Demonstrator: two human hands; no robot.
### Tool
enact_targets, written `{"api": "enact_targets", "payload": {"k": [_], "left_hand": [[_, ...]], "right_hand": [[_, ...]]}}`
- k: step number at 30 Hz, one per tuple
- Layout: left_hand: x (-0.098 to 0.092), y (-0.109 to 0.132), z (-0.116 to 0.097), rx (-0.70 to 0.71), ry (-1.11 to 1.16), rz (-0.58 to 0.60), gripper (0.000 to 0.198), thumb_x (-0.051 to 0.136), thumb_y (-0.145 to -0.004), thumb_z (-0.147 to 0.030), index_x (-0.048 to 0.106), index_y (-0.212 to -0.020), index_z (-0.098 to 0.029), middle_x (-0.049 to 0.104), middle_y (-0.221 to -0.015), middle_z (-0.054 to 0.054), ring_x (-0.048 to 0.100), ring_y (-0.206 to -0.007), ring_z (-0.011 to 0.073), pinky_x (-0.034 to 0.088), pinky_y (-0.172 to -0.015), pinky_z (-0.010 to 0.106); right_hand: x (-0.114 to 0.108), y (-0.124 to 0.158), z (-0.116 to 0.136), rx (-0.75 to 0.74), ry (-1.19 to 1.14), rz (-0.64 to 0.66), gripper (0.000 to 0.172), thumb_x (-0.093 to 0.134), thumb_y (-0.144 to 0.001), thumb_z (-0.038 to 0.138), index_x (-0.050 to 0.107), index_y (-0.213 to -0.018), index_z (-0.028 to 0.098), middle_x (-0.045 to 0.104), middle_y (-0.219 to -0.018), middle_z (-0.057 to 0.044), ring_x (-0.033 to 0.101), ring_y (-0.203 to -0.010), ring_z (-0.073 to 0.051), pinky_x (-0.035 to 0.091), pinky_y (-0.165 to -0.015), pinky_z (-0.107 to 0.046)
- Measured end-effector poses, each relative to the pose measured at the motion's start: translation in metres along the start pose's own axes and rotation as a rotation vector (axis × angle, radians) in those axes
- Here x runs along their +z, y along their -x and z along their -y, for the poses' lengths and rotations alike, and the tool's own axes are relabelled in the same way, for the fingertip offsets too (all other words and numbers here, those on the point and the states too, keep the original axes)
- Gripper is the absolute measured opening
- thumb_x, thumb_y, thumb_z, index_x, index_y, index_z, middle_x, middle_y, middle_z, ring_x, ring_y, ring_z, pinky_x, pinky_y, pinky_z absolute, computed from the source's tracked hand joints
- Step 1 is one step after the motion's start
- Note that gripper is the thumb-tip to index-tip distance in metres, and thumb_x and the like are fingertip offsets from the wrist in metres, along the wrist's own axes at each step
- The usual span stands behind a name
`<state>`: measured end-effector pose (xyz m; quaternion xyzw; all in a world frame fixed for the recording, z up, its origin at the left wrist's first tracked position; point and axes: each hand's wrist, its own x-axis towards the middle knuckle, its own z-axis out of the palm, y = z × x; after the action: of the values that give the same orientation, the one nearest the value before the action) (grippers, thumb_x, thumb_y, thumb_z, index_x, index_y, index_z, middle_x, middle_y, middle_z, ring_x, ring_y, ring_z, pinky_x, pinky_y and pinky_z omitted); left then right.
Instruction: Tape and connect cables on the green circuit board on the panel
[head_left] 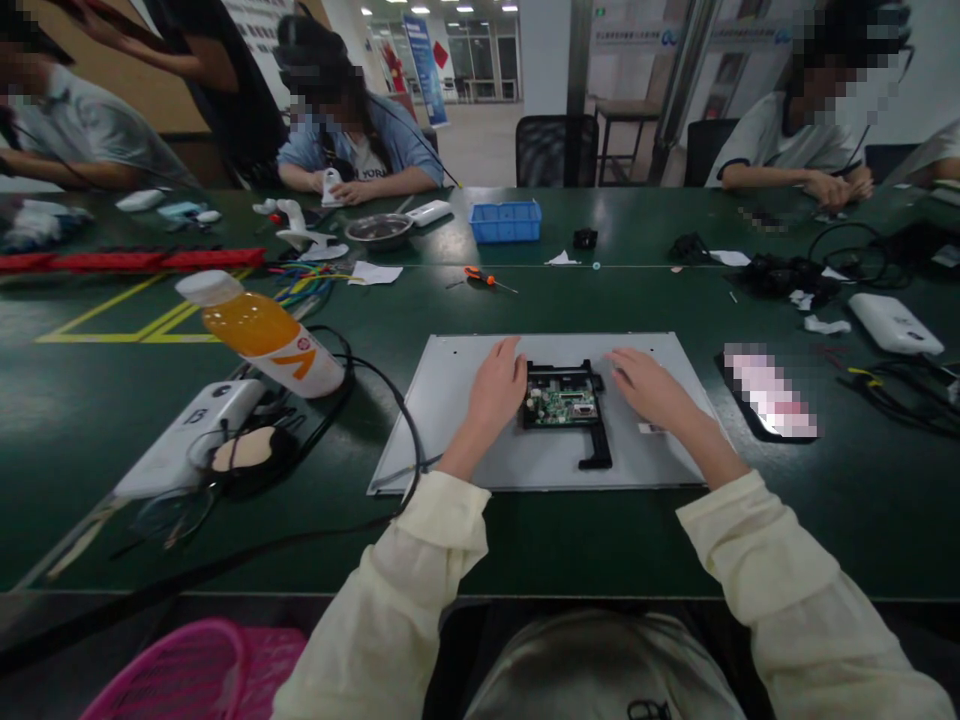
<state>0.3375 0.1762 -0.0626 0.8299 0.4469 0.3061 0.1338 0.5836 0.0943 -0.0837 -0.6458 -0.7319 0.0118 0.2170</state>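
A green circuit board [561,400] sits in a black plastic frame [598,443] on a light grey panel [480,462]. One arm of the frame sticks out toward me at its right. My left hand [496,388] rests at the frame's left edge, fingers extended and holding nothing that I can see. To the right of the frame, apart from it, my right hand [651,385] hovers over or lies on the panel with its fingers stretched out and nothing in them.
An orange drink bottle [262,330], a white power bank [191,440] and black cables are at the left. At the right lies a phone [769,392]. Beyond the panel are a screwdriver [489,279] and a blue basket [505,222]. Several people sit or stand across the table.
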Motion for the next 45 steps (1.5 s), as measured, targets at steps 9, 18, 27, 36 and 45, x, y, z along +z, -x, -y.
{"api": "enact_targets", "payload": {"k": [9, 18, 27, 36, 45], "left_hand": [[-0.006, -0.006, 0.029, -0.099, -0.005, 0.049, 0.035, 0.049, -0.077, -0.01, 0.061, -0.108, -0.019, 0.066, -0.115, 0.006, 0.06, -0.107, 0.0208, 0.044, -0.102, 0.036], [-0.01, -0.005, 0.03, -0.067, -0.046, 0.023, 0.034, 0.047, -0.07, -0.005, 0.065, -0.096, -0.017, 0.067, -0.103, 0.007, 0.06, -0.099, 0.0207, 0.046, -0.096, 0.036], [-0.012, -0.009, 0.039, -0.091, 0.02, 0.146, 0.027, 0.06, -0.07, -0.018, 0.067, -0.097, -0.019, 0.066, -0.097, 0.004, 0.061, -0.09, 0.0186, 0.049, -0.086, 0.032], [-0.012, -0.01, 0.043, -0.102, 0.01, 0.134, 0.014, 0.056, -0.072, -0.014, 0.065, -0.081, -0.018, 0.064, -0.081, 0.003, 0.06, -0.082, 0.0182, 0.049, -0.08, 0.032], [-0.014, -0.006, 0.038, -0.081, -0.052, 0.076, 0.015, 0.054, -0.076, -0.015, 0.063, -0.088, -0.018, 0.057, -0.089, 0.005, 0.058, -0.083, 0.0179, 0.048, -0.083, 0.032]], "right_hand": [[0.008, 0.004, -0.006, 0.066, 0.149, 0.09, 0.048, 0.03, -0.095, 0.029, 0.049, -0.135, 0.009, 0.048, -0.141, -0.017, 0.046, -0.128, -0.029, 0.039, -0.105, -0.045], [0.008, 0.003, -0.004, 0.031, 0.163, 0.016, 0.045, 0.03, -0.094, 0.026, 0.053, -0.129, 0.009, 0.05, -0.139, -0.018, 0.039, -0.134, -0.028, 0.034, -0.109, -0.047], [0.009, 0.006, 0.001, 0.024, 0.177, 0.046, 0.047, 0.03, -0.096, 0.032, 0.049, -0.133, 0.011, 0.046, -0.143, -0.016, 0.036, -0.136, -0.028, 0.033, -0.11, -0.047], [0.012, 0.011, 0.001, 0.08, 0.179, 0.105, 0.053, 0.03, -0.096, 0.043, 0.042, -0.138, 0.012, 0.041, -0.146, -0.017, 0.034, -0.137, -0.03, 0.033, -0.108, -0.051], [0.008, 0.008, 0.002, 0.077, 0.134, 0.064, 0.051, 0.031, -0.096, 0.041, 0.047, -0.135, 0.011, 0.044, -0.144, -0.018, 0.04, -0.133, -0.03, 0.035, -0.108, -0.047]]}}
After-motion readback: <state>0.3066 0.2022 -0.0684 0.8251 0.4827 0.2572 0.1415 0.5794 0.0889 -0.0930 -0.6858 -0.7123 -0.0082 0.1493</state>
